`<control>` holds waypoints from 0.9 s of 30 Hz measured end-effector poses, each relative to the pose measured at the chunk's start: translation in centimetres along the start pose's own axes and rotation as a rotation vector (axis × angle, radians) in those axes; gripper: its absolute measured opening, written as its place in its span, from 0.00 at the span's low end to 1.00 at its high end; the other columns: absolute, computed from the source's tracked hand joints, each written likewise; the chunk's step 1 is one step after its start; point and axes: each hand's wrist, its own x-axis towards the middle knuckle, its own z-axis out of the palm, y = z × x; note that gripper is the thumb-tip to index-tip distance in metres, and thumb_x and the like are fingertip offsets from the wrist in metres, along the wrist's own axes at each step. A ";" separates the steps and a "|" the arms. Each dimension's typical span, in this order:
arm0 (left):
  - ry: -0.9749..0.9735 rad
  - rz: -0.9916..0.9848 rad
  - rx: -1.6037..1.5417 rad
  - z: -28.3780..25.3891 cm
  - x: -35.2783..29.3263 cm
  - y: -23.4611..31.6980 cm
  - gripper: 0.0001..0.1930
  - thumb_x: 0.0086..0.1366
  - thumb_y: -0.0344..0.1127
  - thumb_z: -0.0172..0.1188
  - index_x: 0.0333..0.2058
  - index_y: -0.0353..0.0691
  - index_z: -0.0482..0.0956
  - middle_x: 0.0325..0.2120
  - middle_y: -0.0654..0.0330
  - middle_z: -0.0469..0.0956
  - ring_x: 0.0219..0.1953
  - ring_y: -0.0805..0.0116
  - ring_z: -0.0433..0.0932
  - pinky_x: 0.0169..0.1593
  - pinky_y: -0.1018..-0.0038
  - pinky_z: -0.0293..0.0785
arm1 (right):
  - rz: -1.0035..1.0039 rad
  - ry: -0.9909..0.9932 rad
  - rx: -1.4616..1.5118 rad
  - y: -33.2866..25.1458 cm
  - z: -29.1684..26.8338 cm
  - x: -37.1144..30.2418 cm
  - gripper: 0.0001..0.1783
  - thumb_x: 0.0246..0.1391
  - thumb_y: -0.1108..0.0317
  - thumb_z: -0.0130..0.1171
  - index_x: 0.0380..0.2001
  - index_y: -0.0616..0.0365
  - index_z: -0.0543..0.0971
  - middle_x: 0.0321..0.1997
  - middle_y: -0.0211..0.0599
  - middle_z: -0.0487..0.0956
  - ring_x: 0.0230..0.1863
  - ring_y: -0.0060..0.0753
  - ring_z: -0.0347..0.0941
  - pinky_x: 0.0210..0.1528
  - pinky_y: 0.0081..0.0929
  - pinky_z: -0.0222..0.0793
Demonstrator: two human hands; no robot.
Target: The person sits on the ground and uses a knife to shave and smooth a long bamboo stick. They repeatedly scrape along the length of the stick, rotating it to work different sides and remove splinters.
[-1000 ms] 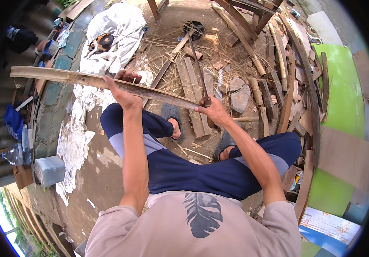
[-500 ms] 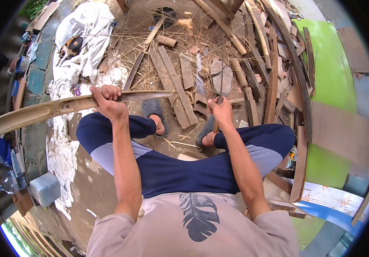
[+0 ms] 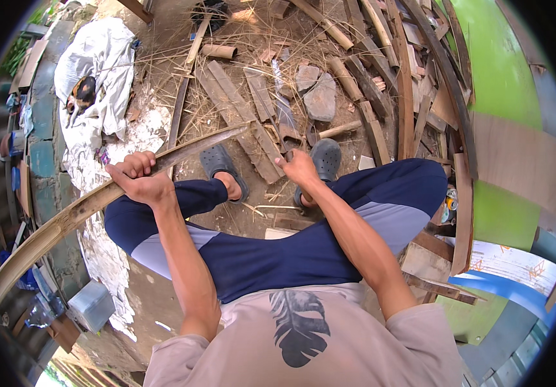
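Observation:
A long, curved split bamboo piece (image 3: 65, 222) slants from the lower left up toward the middle. My left hand (image 3: 146, 184) is closed round it above my left knee, and its far end reaches past my left shoe. Over the gap between my shoes, my right hand (image 3: 300, 169) is closed in a fist. Only a small dark bit of the long knife (image 3: 289, 155) shows at those fingers; its blade and handle are hard to make out now. A handsaw (image 3: 284, 116) lies on the ground just beyond the right hand.
Boards (image 3: 242, 113), a grey stone (image 3: 320, 98) and bamboo shavings lie ahead of my feet. Timber (image 3: 407, 97) is piled at the right, beside a green panel (image 3: 507, 64). A calico cat (image 3: 83, 92) rests on a white cloth (image 3: 107, 71). A clear plastic box (image 3: 92, 306) stands lower left.
The bamboo has tilted, its left end dropping lower. My right hand has moved left toward the bamboo's far end, and the knife blade that pointed away no longer shows clearly.

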 end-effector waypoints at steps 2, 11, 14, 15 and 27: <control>0.007 0.001 0.045 0.2 0.1 -0.6 0.26 0.74 0.53 0.40 0.17 0.50 0.49 0.13 0.70 0.47 0.18 0.74 0.47 0.26 0.73 0.51 | 0.008 -0.061 -0.025 0.6 0.7 1.1 0.32 0.51 0.44 0.62 0.37 0.70 0.79 0.37 0.64 0.80 0.44 0.61 0.78 0.49 0.47 0.71; -0.031 0.012 0.062 -0.1 2.1 -1.8 0.26 0.74 0.51 0.40 0.17 0.50 0.48 0.12 0.70 0.44 0.17 0.76 0.43 0.24 0.75 0.47 | -0.083 -0.245 -0.089 -1.4 1.4 1.3 0.33 0.50 0.43 0.59 0.38 0.69 0.81 0.38 0.63 0.80 0.44 0.62 0.77 0.49 0.45 0.72; -0.032 -0.016 0.032 -0.2 2.8 -1.8 0.26 0.74 0.50 0.40 0.16 0.50 0.48 0.12 0.70 0.44 0.16 0.76 0.43 0.23 0.75 0.46 | -0.027 -0.248 -0.138 -0.2 2.1 2.7 0.27 0.48 0.51 0.58 0.40 0.67 0.82 0.41 0.61 0.80 0.46 0.60 0.77 0.50 0.44 0.73; -0.036 -0.032 0.017 0.0 2.9 -1.9 0.26 0.74 0.49 0.40 0.16 0.50 0.47 0.12 0.70 0.44 0.16 0.76 0.43 0.23 0.75 0.46 | 0.062 -0.254 -0.133 1.0 2.8 3.9 0.27 0.47 0.52 0.57 0.41 0.67 0.81 0.40 0.63 0.80 0.46 0.60 0.78 0.49 0.44 0.73; -0.034 -0.084 0.030 0.5 3.4 -2.4 0.25 0.69 0.45 0.43 0.15 0.51 0.46 0.11 0.70 0.44 0.15 0.76 0.43 0.24 0.74 0.47 | 0.298 -0.384 -0.192 4.9 4.0 8.2 0.25 0.44 0.62 0.53 0.45 0.64 0.80 0.50 0.62 0.77 0.54 0.60 0.73 0.55 0.44 0.70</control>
